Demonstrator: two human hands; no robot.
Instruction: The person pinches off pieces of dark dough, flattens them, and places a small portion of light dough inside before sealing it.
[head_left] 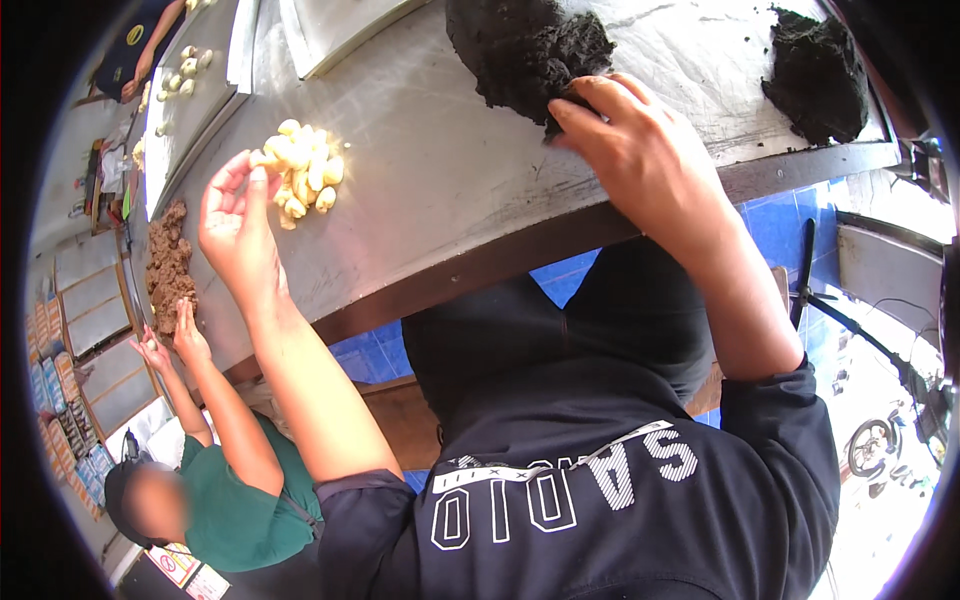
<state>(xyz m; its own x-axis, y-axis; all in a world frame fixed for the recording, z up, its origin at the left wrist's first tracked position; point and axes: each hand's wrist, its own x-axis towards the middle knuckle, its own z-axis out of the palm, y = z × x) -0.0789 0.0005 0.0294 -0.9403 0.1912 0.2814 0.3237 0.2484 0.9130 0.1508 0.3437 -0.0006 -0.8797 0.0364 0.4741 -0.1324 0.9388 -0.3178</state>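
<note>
A small heap of pale yellow, nut-like pieces [300, 175] lies on the metal table. At its left edge, my left hand [240, 220] is closed in a pinch, with one pale piece between thumb and forefinger. To the right, a large lump of black dough [510, 50] rests near the far side. My right hand [635, 140] reaches over its near edge, fingers curled and gripping a bit of the dough. The palm and some fingertips of that hand are hidden from above.
Another black dough lump [818, 75] sits at the table's right end. Metal trays [345, 30] stand at the far left, one bearing pale balls [185, 75]. A co-worker in green [240, 500] works beside brown dough [168, 265] on my left. Another person [140, 50] stands beyond.
</note>
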